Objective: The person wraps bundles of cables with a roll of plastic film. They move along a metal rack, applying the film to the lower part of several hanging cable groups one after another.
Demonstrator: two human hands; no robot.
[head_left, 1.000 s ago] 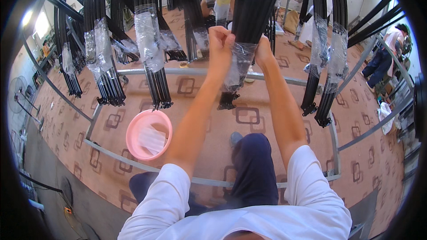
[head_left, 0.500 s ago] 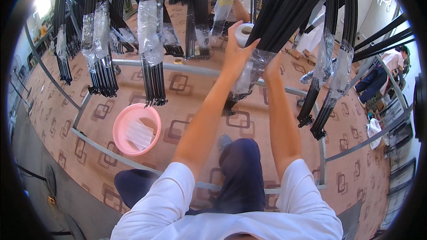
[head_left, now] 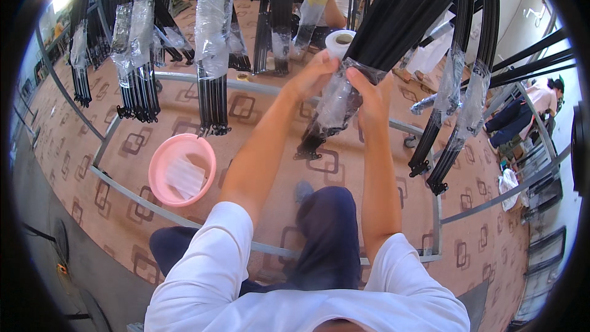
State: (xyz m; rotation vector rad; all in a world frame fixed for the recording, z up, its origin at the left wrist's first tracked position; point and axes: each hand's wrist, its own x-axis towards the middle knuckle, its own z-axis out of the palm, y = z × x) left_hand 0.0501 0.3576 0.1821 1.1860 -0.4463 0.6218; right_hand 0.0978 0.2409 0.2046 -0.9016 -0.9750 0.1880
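Patterned brown carpet (head_left: 258, 117) underfoot, hung all round with wrapped black rod bundles on a grey metal rack (head_left: 123, 190). Left hand (head_left: 314, 75) closed round a white roll of film (head_left: 340, 43), right hand (head_left: 369, 95) gripping the clear plastic wrap (head_left: 335, 101) on a slanting bundle of black rods (head_left: 393, 21), both hands raised side by side against that bundle. Further out: pink basin (head_left: 165, 163) on the floor at lower left holding a white sheet, another wrapped bundle (head_left: 212, 49) hanging above it, seated person (head_left: 522, 107) at far right.
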